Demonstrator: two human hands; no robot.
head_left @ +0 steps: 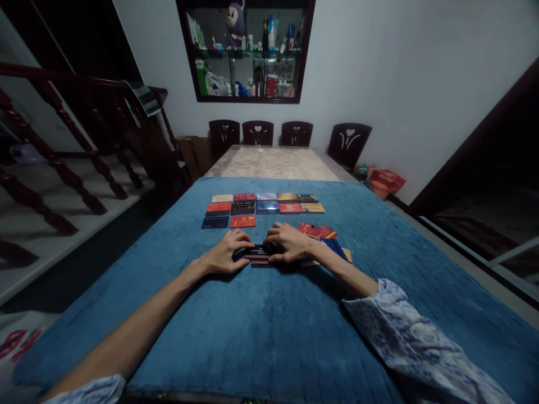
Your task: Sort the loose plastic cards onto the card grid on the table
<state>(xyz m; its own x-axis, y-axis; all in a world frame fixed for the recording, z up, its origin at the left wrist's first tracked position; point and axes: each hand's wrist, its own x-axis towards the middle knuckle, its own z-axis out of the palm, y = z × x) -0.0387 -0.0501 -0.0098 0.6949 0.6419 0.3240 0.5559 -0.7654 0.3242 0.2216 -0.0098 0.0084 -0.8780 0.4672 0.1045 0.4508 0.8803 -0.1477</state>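
Observation:
A small stack of dark cards (260,251) lies on the blue cloth (261,325) between my two hands. My left hand (229,252) grips its left edge, with thumb and fingers bent round the end. From the other side, my right hand (290,242) closes on the right end and covers part of it. Partly under and behind my right wrist are loose cards: red cards (319,230), a blue card (333,247) and a yellow one (347,255). Beyond my hands, cards stand in neat piles, among them a dark blue card (215,222) and an orange-red card (243,221).
Farther rows hold more piles, such as a red pile (218,208) and a gold-toned card (312,208). The bare tabletop (273,161) continues past the cloth towards several dark chairs (257,132). A wooden railing (84,140) runs along the left.

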